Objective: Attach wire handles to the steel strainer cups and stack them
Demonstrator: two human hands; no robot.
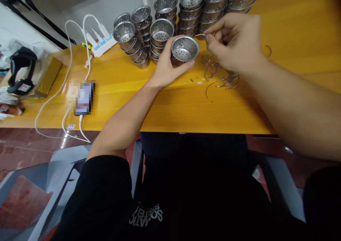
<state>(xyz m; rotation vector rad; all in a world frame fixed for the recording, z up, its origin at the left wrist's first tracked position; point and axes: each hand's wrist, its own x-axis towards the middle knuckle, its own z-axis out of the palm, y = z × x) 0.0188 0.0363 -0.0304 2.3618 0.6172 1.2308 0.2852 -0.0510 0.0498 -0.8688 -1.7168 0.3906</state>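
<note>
My left hand [166, 65] is wrapped round a perforated metal cup [185, 49], its open top facing up toward me. Pinched between the thumb and fingers of my right hand [231, 40] is a thin curved metal wire [200, 37], close to the cup's right rim but apart from it as far as I can tell. Below my right hand lies a loose pile of similar curved wires [223, 78] on the yellow table [186, 109]. Several stacks of the same perforated cups [161, 31] stand behind my hands.
To the left a phone [84, 98], its screen blurred, lies with a white cable [64, 88] running to a power strip [103, 43]. A black strapped device [22, 70] rests by a box at the far left. A grey chair [61, 162] stands below the table's edge.
</note>
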